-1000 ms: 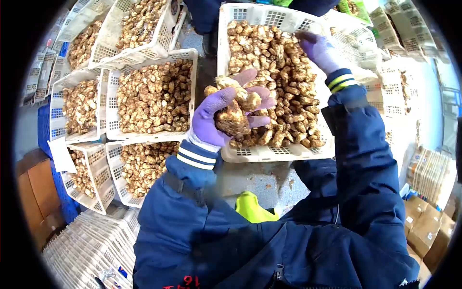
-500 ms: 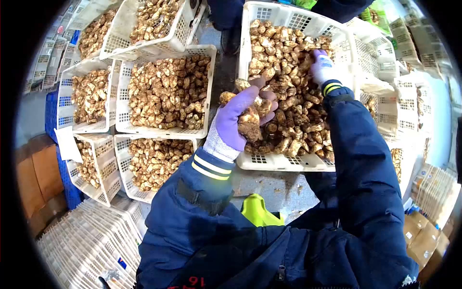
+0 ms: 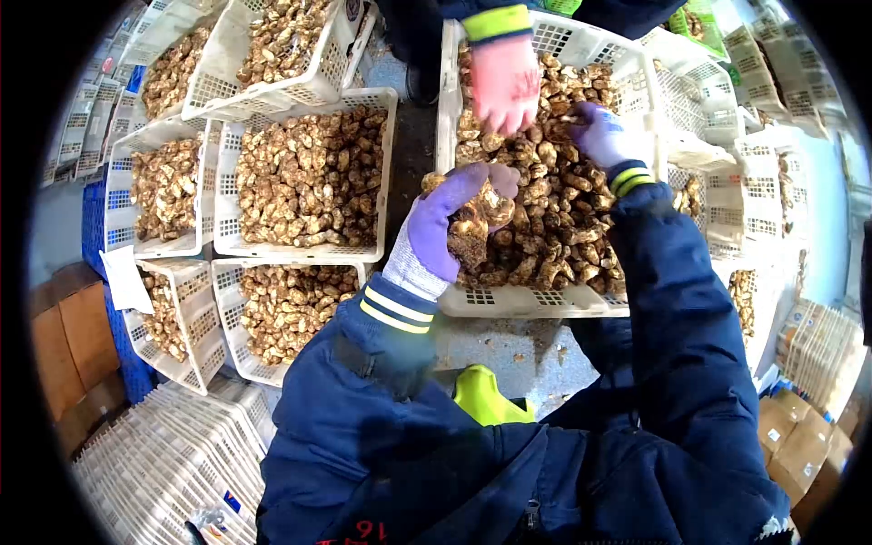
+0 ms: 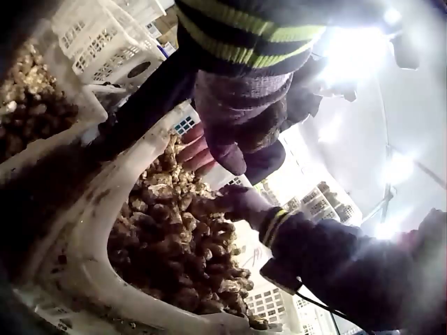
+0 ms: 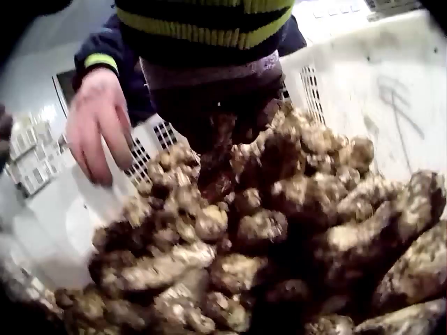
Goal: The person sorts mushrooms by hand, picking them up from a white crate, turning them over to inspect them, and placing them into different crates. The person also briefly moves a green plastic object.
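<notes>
My left hand, in a purple glove, grips several knobbly brown tubers over the near left corner of a white crate. Its fingers curl round them. At the crate's right side my right hand reaches down into the heap, pinching a tuber at its fingertips. A dark, long tuber shows under this glove in the right wrist view. Loose tubers fill the crate. Another person's pink-gloved hand reaches in from the far side, fingers pointing down at the heap.
More white crates of tubers stand to the left, some stacked. On the right are further crates and cardboard boxes. Nested white crates lie at the lower left. A yellow-green object sits below the crate's near edge.
The other person's pink-gloved hand has come in over the crate. My right hand moved nearer down into the heap, then slightly back. My left hand keeps its tubers, fingers now curled more closely.
</notes>
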Available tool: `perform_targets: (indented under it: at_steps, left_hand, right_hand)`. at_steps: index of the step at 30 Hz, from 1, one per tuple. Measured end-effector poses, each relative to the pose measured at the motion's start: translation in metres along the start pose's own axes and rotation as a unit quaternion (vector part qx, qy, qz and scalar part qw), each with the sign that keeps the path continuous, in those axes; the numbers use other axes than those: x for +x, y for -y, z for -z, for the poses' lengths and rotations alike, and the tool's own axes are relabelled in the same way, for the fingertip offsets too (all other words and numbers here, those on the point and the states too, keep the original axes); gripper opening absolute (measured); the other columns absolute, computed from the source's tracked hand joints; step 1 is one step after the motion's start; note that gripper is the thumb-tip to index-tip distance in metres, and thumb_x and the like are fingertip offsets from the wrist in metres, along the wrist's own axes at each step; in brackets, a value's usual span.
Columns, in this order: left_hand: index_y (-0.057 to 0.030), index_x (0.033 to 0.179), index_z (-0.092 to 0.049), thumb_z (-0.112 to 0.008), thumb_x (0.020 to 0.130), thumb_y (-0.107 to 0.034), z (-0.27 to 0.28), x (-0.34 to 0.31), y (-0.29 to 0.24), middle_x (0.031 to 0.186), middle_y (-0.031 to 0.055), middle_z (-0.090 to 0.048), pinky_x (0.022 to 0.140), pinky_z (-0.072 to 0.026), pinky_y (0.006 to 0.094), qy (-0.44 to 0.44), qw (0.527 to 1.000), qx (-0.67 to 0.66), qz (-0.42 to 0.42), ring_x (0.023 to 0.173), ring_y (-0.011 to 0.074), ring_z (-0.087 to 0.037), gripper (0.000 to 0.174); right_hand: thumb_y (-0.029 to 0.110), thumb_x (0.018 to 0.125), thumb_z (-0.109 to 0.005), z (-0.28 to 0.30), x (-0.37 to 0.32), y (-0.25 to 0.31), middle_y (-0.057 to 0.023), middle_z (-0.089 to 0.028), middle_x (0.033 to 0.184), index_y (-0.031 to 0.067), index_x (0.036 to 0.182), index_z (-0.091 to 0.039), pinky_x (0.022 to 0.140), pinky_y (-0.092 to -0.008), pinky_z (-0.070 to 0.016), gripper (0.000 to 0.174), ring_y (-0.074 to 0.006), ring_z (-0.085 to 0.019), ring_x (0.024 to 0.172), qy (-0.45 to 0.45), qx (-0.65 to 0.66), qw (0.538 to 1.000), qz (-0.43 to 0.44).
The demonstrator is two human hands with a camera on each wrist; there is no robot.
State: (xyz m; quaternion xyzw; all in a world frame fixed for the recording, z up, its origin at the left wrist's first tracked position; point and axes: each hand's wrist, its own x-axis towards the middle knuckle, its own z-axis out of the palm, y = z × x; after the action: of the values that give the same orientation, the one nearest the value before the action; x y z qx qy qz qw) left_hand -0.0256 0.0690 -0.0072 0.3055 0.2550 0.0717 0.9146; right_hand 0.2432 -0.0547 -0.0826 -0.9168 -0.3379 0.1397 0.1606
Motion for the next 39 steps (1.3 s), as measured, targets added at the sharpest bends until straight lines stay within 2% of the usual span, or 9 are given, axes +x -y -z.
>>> perform_targets:
  at_steps: [5,12,15,17,19,25,29,34,39]
  left_hand:
    - [-0.0028,0.111,-0.062,-0.058,0.091,-0.037,0.008,0.001,0.008,0.125,0.0189,-0.056,0.094,-0.0454,0.0571,0.022,0.983,-0.18,-0.027,0.124,0.0371,-0.046,0.04]
    - [-0.0011,0.109,-0.06,-0.058,0.091,-0.037,0.003,-0.01,-0.009,0.103,0.0165,-0.065,0.063,-0.0599,0.038,0.042,0.97,-0.219,-0.099,0.086,0.0246,-0.067,0.04]
    - [-0.0049,0.109,-0.06,-0.057,0.09,-0.038,0.004,-0.012,-0.014,0.115,0.0166,-0.061,0.067,-0.0586,0.0437,-0.004,0.972,-0.212,-0.098,0.093,0.0283,-0.065,0.038]
    - [-0.0055,0.109,-0.061,-0.057,0.09,-0.037,0.005,-0.012,-0.016,0.115,0.0155,-0.06,0.07,-0.0582,0.0456,-0.043,0.974,-0.202,-0.09,0.094,0.0295,-0.064,0.037]
    - [-0.0049,0.107,-0.062,-0.058,0.09,-0.034,0.015,-0.008,-0.011,0.107,0.0138,-0.063,0.072,-0.0578,0.0463,-0.075,0.975,-0.188,-0.087,0.093,0.0295,-0.064,0.034]
    - [-0.0073,0.126,-0.054,-0.052,0.089,-0.009,0.03,-0.009,0.007,0.127,0.011,-0.056,0.101,-0.0395,0.0356,-0.046,0.988,0.027,-0.143,0.118,0.0219,-0.052,0.038]
    - [-0.0029,0.12,-0.057,-0.053,0.095,-0.025,0.02,-0.006,0.006,0.115,0.0092,-0.061,0.085,-0.0541,0.0347,-0.107,0.978,0.104,-0.146,0.1,0.0213,-0.063,0.034]
    - [-0.0145,0.13,-0.052,-0.055,0.092,-0.009,0.043,-0.005,0.01,0.127,0.0075,-0.055,0.086,-0.0541,0.0322,-0.054,0.909,0.297,-0.287,0.107,0.0186,-0.058,0.038]
    - [-0.0071,0.125,-0.055,-0.055,0.095,-0.027,0.017,-0.008,-0.005,0.115,0.009,-0.061,0.082,-0.0542,0.0289,-0.083,0.972,0.121,-0.185,0.1,0.0164,-0.061,0.036]
  right_hand:
    - [0.022,0.083,-0.068,0.074,-0.08,0.081,-0.014,-0.066,0.083,0.0016,0.103,-0.061,0.067,-0.0332,-0.0507,0.029,-0.0272,-0.063,0.073,-0.097,0.221,0.969,0.056]
    - [0.021,0.082,-0.066,0.064,-0.124,0.13,-0.017,-0.062,0.084,0.0007,0.109,-0.058,0.065,-0.0376,-0.0501,0.035,-0.0281,-0.063,0.074,-0.029,0.214,0.904,0.369]
    - [0.022,0.087,-0.059,0.074,-0.103,0.113,-0.0128,-0.063,0.08,0.0014,0.108,-0.064,0.064,-0.0289,-0.0508,0.03,-0.0162,-0.06,0.065,0.125,0.353,0.924,0.075]
    - [0.019,0.087,-0.054,0.041,-0.053,0.087,-0.0162,-0.066,0.093,0.0071,0.108,-0.065,0.077,-0.0392,-0.0513,0.026,-0.0306,-0.064,0.081,-0.062,0.104,0.977,0.178]
    - [0.017,0.084,-0.052,0.011,-0.004,0.073,-0.0177,-0.065,0.102,0.0111,0.108,-0.066,0.084,-0.041,-0.0494,0.029,-0.0346,-0.062,0.093,-0.009,0.017,0.966,0.259]
    - [0.032,0.081,-0.052,-0.087,0.038,0.088,-0.0141,-0.047,0.139,0.0266,0.136,-0.047,0.109,-0.0486,-0.0259,0.056,-0.032,-0.038,0.133,0.119,-0.128,0.984,0.032]
    - [0.03,0.082,-0.052,-0.088,0.039,0.07,-0.011,-0.069,0.098,0.0205,0.118,-0.062,0.082,-0.048,-0.0467,0.039,-0.0353,-0.064,0.084,0.041,0.032,0.998,0.036]
    - [0.014,0.088,-0.053,0.003,-0.046,0.123,-0.0049,-0.063,0.106,0.0005,0.117,-0.059,0.089,-0.0304,-0.0444,0.033,-0.0148,-0.057,0.097,0.142,0.521,0.838,0.076]
    - [0.01,0.078,-0.058,0.057,-0.107,0.154,-0.013,-0.06,0.101,0.0038,0.104,-0.06,0.083,-0.0349,-0.0464,0.027,-0.0262,-0.06,0.092,0.03,0.248,0.904,0.348]
